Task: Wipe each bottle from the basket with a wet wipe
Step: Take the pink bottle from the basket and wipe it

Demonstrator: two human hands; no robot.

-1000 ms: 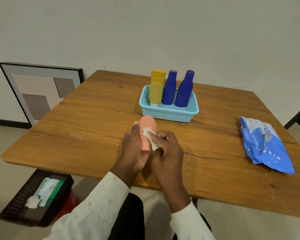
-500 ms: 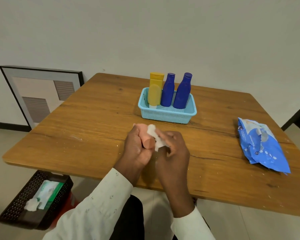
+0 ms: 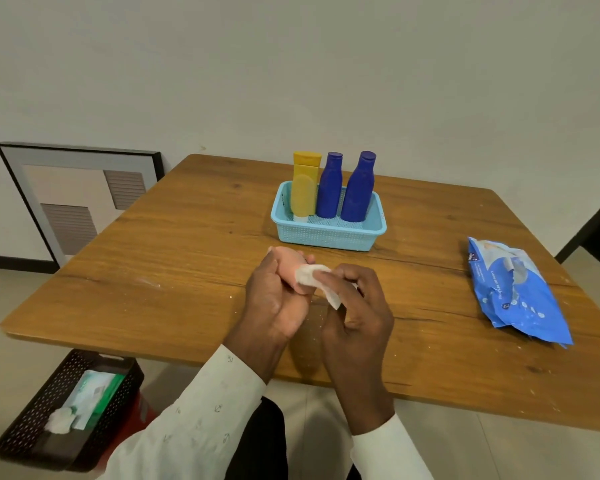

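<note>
Head view: the left hand (image 3: 277,292) grips a pink bottle (image 3: 289,263), fingers curled round its body, above the near centre of the wooden bench (image 3: 173,258). The right hand (image 3: 355,303) pinches a white wet wipe (image 3: 310,276) between thumb and fingers and presses it against the side of the pink bottle; a loose end of the wipe hangs below the fingers. At 12 o'clock from the hands, a light blue basket (image 3: 326,235) rests on the bench. It contains three upright bottles in a row: a yellow bottle (image 3: 304,183) on the left, a blue bottle (image 3: 330,187) in the middle and a second blue bottle (image 3: 359,188) on the right. At 3 o'clock from the hands, well apart from the basket, a blue wipes pack (image 3: 515,289) lies flat near the bench edge. At 8 o'clock, on the floor below the bench, a black perforated bin (image 3: 31,431) holds a green-and-white packet and a crumpled white wad. At 10 o'clock, a framed picture (image 3: 73,199) leans against the wall.
</note>
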